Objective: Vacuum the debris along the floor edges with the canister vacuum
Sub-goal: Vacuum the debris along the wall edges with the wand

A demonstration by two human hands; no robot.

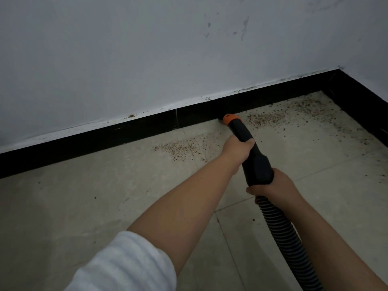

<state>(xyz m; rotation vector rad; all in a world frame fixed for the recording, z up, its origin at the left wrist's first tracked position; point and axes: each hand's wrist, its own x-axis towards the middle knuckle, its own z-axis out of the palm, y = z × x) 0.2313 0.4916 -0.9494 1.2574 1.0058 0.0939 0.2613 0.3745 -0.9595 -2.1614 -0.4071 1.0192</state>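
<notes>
The left hand (237,151) and right hand (273,186) each had fingers clamped around the black plastic vacuum wand (255,156). Its orange-collared nozzle (230,118) met the black baseboard (126,133), between patches of brown granular debris (182,148) on the beige tiled floor (84,202).

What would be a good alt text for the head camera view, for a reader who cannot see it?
Two bare hands hold a black vacuum wand, its orange-collared nozzle at the black baseboard: left hand in front, right hand where the ribbed hose begins. Brown debris lies on the tiled floor toward the corner.
</notes>
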